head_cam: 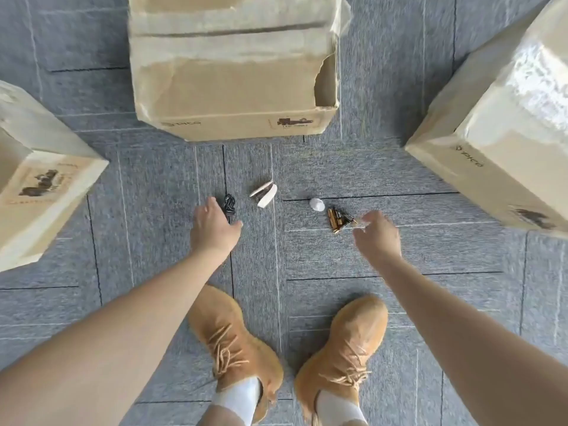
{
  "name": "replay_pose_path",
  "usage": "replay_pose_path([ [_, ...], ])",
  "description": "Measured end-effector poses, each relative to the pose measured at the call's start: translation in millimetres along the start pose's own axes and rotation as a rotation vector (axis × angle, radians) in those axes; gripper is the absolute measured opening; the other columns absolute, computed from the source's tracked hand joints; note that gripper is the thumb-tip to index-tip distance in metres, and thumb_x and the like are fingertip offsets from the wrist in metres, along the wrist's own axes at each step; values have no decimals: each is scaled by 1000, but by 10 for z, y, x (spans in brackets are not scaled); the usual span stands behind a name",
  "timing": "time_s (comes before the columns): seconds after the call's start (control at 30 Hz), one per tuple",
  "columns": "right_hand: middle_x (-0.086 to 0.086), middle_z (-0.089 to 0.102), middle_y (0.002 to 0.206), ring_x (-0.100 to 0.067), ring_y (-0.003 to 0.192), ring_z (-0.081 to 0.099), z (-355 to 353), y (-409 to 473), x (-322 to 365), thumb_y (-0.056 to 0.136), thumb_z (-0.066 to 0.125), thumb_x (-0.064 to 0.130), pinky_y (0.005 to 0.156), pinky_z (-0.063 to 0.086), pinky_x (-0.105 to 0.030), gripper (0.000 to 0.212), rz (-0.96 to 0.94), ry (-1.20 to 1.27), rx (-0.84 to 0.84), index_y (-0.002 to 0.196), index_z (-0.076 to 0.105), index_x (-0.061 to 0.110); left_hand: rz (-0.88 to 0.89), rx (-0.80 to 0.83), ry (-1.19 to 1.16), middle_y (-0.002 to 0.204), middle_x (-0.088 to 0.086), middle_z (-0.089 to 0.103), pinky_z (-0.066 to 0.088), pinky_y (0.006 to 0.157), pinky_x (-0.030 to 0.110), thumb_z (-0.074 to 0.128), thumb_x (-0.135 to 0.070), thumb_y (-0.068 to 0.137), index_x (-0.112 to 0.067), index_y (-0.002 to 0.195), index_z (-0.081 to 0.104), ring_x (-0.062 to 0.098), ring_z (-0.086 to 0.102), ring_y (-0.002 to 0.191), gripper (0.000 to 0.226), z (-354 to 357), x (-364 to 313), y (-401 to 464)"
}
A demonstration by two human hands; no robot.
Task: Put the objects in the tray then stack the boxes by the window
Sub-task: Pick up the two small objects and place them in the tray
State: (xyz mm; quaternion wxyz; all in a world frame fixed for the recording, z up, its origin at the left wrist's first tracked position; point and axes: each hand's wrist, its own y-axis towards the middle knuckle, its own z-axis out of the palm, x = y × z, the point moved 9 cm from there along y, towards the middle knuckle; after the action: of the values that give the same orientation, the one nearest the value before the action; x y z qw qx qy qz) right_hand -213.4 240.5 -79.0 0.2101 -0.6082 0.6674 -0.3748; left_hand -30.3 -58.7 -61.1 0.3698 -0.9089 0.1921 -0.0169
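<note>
Grey carpet tiles [338,167] are covering the whole floor, dark seams and pale lines crossing between them. Daylight is falling evenly across the carpet, leaving only soft shadows lying on the tiles.

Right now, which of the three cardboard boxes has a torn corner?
The middle box, straight ahead beyond the small objects; its right front edge is ripped open. The left box and right box look intact.

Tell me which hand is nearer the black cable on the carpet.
Left. The left hand reaches right beside the black cable, its fingers at the coil's edge. The right hand is well off to the cable's right, by the brown vials.
</note>
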Motion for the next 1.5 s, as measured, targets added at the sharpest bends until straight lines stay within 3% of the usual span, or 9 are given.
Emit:
replay_pose_path([
  [0.23,-8,63,95,-30,84,72,328,225,-204,75,85,28,74,63,-46,50,273,345,-48,104,47,15,-84,-38,3,123,23,52,47,82,45,72,-32,87,-3,126,42,40,55,112,57,191,41,229],
  [0.43,-9,70,99,-24,85,72,398,233,-293,79,80,5,74,62,-36,37,323,441,-98,100,52,18,-83,-37,-26,113,17,55,42,71,34,71,-24,84,-4,122,41,32,55,94,52,236,47,281],
  [0.6,-2,59,87,-9,67,55,330,130,-249,81,75,6,51,42,-22,42,280,445,-116,111,47,16,-119,13,-73,106,13,58,45,68,36,65,-19,84,-1,122,45,30,58,91,47,259,59,238],
  [0.8,-9,47,118,-14,81,48,168,77,62,95,45,3,81,40,-34,29,-22,224,-165,123,49,9,-59,-44,-266,88,7,56,38,50,28,61,-5,83,-11,107,44,19,52,66,31,175,-76,206],
  [0.9,-15,44,126,-3,71,37,166,133,177,93,36,-9,78,36,-30,39,-84,159,-115,126,50,9,66,-108,-262,99,3,59,39,55,23,70,-21,82,-17,112,46,15,54,72,39,122,-271,223],
  [1.0,-14,41,129,-14,82,45,188,200,231,88,35,-14,77,39,-33,46,-87,87,-70,125,50,9,196,-140,-146,122,4,53,40,71,25,77,-39,78,-22,134,44,14,51,92,67,99,-493,265],
  [1.1,-12,41,126,-24,102,49,228,215,309,92,55,19,86,50,-40,34,-147,-61,-51,124,47,11,264,-146,-46,125,5,51,43,72,26,82,-46,71,-23,135,46,20,58,100,77,142,-646,336],
  [1.2,-9,44,123,-26,113,47,303,270,328,83,68,55,95,51,-42,63,-172,-244,-56,125,44,14,295,-141,65,114,5,57,52,66,29,82,-50,68,-20,125,50,20,60,88,72,236,-696,404],
  [1.5,-10,59,107,-27,93,59,338,322,401,95,63,34,84,54,-42,34,-234,-193,-75,111,55,6,328,-145,187,104,3,61,55,82,37,82,-34,71,-12,120,56,21,59,95,59,261,-725,431],
])
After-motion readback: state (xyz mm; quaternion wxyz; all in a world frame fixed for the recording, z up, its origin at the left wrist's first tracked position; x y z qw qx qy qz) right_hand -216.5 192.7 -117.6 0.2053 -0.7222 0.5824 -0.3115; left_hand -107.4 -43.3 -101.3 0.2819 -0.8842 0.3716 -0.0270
